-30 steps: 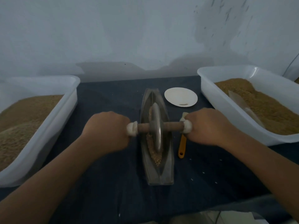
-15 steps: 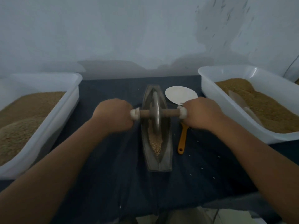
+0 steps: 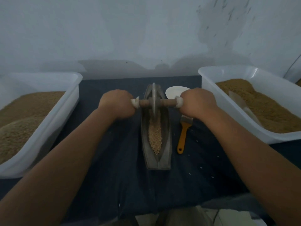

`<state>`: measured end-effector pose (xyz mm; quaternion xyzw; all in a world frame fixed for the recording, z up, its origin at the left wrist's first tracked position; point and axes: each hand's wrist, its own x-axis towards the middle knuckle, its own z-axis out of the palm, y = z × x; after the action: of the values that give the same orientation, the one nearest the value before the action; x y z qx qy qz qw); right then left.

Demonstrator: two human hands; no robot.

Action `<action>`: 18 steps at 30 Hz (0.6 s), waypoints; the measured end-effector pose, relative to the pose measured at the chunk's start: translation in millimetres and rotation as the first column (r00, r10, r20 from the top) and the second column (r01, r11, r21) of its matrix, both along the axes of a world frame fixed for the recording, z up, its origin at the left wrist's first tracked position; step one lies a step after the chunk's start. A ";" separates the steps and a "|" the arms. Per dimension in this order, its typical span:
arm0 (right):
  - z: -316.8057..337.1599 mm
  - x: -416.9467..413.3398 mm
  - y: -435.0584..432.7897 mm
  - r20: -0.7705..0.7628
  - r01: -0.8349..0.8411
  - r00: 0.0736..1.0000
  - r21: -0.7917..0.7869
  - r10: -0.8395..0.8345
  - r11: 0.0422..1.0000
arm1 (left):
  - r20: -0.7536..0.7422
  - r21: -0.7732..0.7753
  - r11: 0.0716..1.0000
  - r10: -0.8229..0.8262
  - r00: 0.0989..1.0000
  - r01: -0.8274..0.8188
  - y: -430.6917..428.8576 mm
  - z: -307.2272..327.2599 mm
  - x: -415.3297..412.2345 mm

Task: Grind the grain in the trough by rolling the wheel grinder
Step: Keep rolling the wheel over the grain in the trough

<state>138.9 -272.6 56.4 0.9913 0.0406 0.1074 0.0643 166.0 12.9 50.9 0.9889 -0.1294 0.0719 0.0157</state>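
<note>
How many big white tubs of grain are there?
2. The left tub sits left of the trough, the right tub right of it. Both run off the picture's edges, so more could be out of view.

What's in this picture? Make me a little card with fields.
wheel: upright, at far end of trough
left hand: grips left end of axle
right hand: grips axle, right end
grain: in trough, nearer than wheel
brush: on cloth, right of trough
plate: behind right hand
tubs: left tub, right tub, both hold brown grain
</note>
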 end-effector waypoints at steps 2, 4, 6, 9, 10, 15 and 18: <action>2.8 -16.5 -4.0 -0.116 -0.051 0.992 0.037 0.055 0.998 | -0.008 0.021 0.999 -0.031 0.999 0.031 9.3 -6.4 -25.4; 3.5 -44.1 -10.9 -0.265 -0.100 0.957 0.081 0.118 0.992 | 0.087 0.063 0.994 -0.099 0.991 0.094 23.3 -15.3 -59.0; 3.2 -70.9 -17.3 -0.368 -0.128 0.914 0.143 0.172 0.981 | 0.218 0.114 0.979 -0.188 0.958 0.166 33.4 -18.8 -88.3; -5.1 -74.3 -18.6 -0.356 -0.122 0.917 0.177 0.179 0.977 | 0.235 0.155 0.973 -0.206 0.950 0.173 31.4 -14.8 -87.1; -8.9 -66.6 -16.3 -0.319 -0.105 0.936 0.152 0.150 0.983 | 0.186 0.156 0.976 -0.178 0.966 0.150 25.3 -12.4 -76.0; -21.4 -16.9 -5.3 -0.046 0.044 0.998 0.123 -0.039 0.991 | 0.086 0.139 0.989 -0.064 0.994 0.051 -4.8 14.5 -9.8; -22.1 -14.6 -7.0 -0.039 0.031 0.999 0.119 -0.026 0.992 | 0.048 0.135 0.989 -0.065 0.997 0.058 -8.1 18.0 -15.5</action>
<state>124.2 -279.6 34.3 0.9957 0.0210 0.0903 0.0054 150.5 4.8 68.9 0.9810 -0.1647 0.0884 -0.0516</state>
